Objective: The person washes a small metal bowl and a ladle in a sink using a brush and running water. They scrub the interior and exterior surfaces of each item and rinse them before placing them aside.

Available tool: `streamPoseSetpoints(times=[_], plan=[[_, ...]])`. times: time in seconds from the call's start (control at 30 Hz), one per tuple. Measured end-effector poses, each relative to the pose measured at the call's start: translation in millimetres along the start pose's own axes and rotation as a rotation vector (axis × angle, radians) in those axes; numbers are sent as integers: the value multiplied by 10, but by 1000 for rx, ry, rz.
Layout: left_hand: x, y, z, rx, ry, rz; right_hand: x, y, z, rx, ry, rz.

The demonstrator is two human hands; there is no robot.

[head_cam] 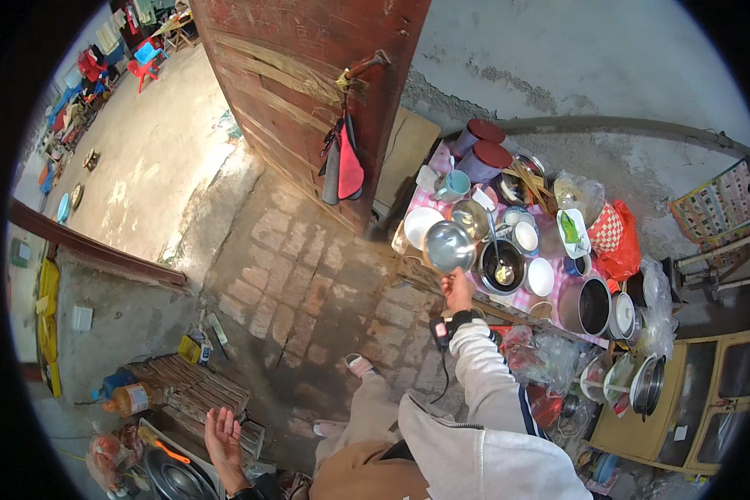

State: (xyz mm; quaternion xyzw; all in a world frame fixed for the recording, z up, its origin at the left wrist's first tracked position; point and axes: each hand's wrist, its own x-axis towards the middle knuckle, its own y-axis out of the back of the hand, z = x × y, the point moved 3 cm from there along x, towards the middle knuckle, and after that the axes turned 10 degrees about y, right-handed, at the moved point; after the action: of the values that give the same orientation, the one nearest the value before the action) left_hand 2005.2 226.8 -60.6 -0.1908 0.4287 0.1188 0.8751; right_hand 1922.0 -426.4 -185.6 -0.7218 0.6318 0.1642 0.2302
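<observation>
My right hand [458, 290] grips the near rim of a shiny round metal vessel [449, 245], a bowl or a lid, tilted over the front edge of the table. Beside it stands a dark-lined pot [503, 278] with a ladle [493, 228] leaning inside and something pale at the bottom. A white bowl [422, 228] sits just behind the metal vessel, close to a glass lid [469, 219]. Down at the lower left, my left hand [224, 440] is empty, palm up with its fingers apart. Near it lies a black wok [180, 478] with an orange-handled utensil [172, 451].
A pink checked tablecloth [559, 297] covers the crowded table, which holds a teal mug [454, 185], red-lidded tins [486, 159] and a deep pot [584, 306]. A wooden door [306, 81] stands open beyond the brick floor [275, 250]. A tiered rack [619, 384] stands at right.
</observation>
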Motion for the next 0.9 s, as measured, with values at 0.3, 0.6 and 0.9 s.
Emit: streamPoseSetpoints(times=[0.3, 0.6, 0.9], plan=[[-45, -130, -48, -12, 42, 105, 832, 150, -341, 92, -8, 129], [-279, -6, -210, 23, 14, 236, 1206, -122, -543, 56, 5, 150], [-420, 502, -246, -22, 19, 232, 1397, -56, -417, -4, -12, 17]])
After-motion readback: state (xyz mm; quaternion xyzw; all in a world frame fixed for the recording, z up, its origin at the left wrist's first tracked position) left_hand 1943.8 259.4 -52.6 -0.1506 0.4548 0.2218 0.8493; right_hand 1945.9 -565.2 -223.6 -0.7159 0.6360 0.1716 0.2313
